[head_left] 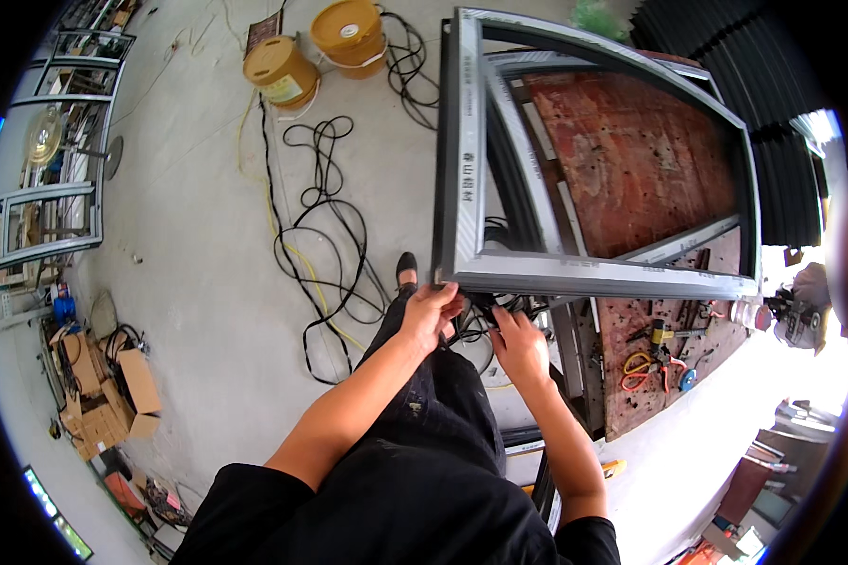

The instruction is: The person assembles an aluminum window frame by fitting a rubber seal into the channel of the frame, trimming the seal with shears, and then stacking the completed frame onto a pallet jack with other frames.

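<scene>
A grey metal window frame point(468, 160), wrapped in printed protective film, lies on a worn reddish-brown work table point(641, 141) and juts past its left side. At the frame's near left corner, my left hand point(431, 315) is closed with fingers and thumb on the edge. My right hand point(520, 347) is just below the near rail, its fingers curled at something dark; frame and hand hide what they hold. A second metal frame point(528, 179) shows beneath the first one.
Pliers point(664, 364), orange-handled scissors point(637, 369) and other small tools lie on the table's near part. Black cables point(334, 217) loop over the floor to my left. Two yellow buckets point(283, 73) stand farther off; cardboard boxes point(104, 405) sit at far left.
</scene>
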Tool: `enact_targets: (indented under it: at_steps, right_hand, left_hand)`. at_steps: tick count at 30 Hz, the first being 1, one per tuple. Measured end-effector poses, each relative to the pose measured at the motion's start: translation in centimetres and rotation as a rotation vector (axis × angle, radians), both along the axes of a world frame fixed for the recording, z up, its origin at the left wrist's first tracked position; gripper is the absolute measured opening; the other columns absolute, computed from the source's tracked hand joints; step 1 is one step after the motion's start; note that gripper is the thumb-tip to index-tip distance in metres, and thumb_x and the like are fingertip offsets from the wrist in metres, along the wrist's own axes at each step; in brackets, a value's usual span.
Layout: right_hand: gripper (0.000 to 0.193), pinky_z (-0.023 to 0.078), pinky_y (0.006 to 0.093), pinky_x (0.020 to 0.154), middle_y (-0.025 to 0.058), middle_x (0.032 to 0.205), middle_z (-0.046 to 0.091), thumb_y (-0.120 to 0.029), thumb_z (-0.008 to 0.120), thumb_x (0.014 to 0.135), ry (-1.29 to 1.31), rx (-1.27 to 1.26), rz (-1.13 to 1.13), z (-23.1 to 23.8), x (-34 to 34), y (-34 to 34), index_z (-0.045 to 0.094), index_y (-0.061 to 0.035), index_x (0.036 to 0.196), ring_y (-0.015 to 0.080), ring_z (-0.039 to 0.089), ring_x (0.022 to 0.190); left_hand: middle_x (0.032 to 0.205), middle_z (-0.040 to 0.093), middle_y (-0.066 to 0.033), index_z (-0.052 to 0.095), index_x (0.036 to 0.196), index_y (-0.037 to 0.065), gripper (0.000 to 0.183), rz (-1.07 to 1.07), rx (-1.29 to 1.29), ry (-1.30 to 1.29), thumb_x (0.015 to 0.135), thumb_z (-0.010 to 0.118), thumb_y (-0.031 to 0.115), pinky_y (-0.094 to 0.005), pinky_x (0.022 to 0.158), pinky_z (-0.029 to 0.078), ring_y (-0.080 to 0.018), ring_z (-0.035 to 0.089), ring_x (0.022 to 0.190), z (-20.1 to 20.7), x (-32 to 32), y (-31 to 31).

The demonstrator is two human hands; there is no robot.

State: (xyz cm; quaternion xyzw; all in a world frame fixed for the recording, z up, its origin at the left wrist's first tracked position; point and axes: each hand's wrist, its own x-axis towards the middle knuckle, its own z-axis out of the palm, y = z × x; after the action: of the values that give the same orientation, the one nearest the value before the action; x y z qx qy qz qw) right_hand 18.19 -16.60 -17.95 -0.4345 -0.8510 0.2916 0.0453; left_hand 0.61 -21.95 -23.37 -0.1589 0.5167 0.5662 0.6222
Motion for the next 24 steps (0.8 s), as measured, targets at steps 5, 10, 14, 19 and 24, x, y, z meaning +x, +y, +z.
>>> enact_targets:
  at_steps: [5, 10, 14, 19, 24]
  right_hand:
    - [0.010, 0.050, 0.0434, 0.067, 0.0108, 0.081, 0.063, -0.016, 0.061, 0.075, -0.393, -0.034, -0.026, 0.3, 17.7, -0.4, 0.062, -0.0098, 0.083, 0.0303, 0.062, 0.078]
    - [0.021, 0.048, 0.0404, 0.066, 0.0093, 0.088, 0.067, -0.001, 0.056, 0.075, -0.520, 0.483, -0.648, 8.5, 27.7, 11.0, 0.062, -0.0100, 0.094, 0.0313, 0.063, 0.079]
    - [0.025, 0.048, 0.0410, 0.081, 0.0115, 0.097, 0.065, -0.006, 0.058, 0.080, -0.290, 0.756, -0.638, 8.9, 26.3, 17.9, 0.062, -0.0083, 0.105, 0.0322, 0.060, 0.094]
    - [0.023, 0.039, 0.0421, 0.096, 0.0119, 0.099, 0.062, -0.013, 0.065, 0.076, -0.253, 0.624, -0.257, 3.6, 20.5, 21.2, 0.064, -0.0043, 0.097, 0.0318, 0.055, 0.103]
    - [0.016, 0.038, 0.0440, 0.092, 0.0121, 0.090, 0.060, -0.018, 0.065, 0.076, -0.225, 0.461, -0.351, 2.9, 17.2, 20.6, 0.067, -0.0066, 0.086, 0.0330, 0.054, 0.098]
  left_hand:
    - [0.079, 0.066, -0.0060, 0.058, 0.088, 0.008, 0.018, -0.028, 0.011, 0.060, 0.083, 0.073, 0.017, -0.0284, 0.066, 0.051, -0.0159, 0.063, 0.070, -0.3, 0.0, -0.2]
    - [0.082, 0.066, -0.0075, 0.057, 0.089, 0.006, 0.018, -0.017, 0.007, 0.075, 0.085, 0.071, 0.018, -0.0304, 0.071, 0.052, -0.0174, 0.064, 0.075, -1.0, -0.2, -0.7]
    - [0.083, 0.066, -0.0077, 0.059, 0.087, 0.006, 0.015, 0.018, 0.069, 0.038, 0.085, 0.070, 0.017, -0.0332, 0.075, 0.053, -0.0188, 0.064, 0.076, -1.3, -0.3, -0.9]
    - [0.082, 0.066, -0.0089, 0.060, 0.086, 0.006, 0.012, 0.006, 0.077, 0.060, 0.086, 0.068, 0.015, -0.0347, 0.073, 0.053, -0.0195, 0.064, 0.075, -2.0, -0.4, -0.3]
    - [0.078, 0.065, -0.0092, 0.059, 0.087, 0.006, 0.011, 0.044, 0.159, 0.115, 0.086, 0.068, 0.012, -0.0347, 0.067, 0.052, -0.0192, 0.062, 0.069, -2.6, -6.7, 2.4]
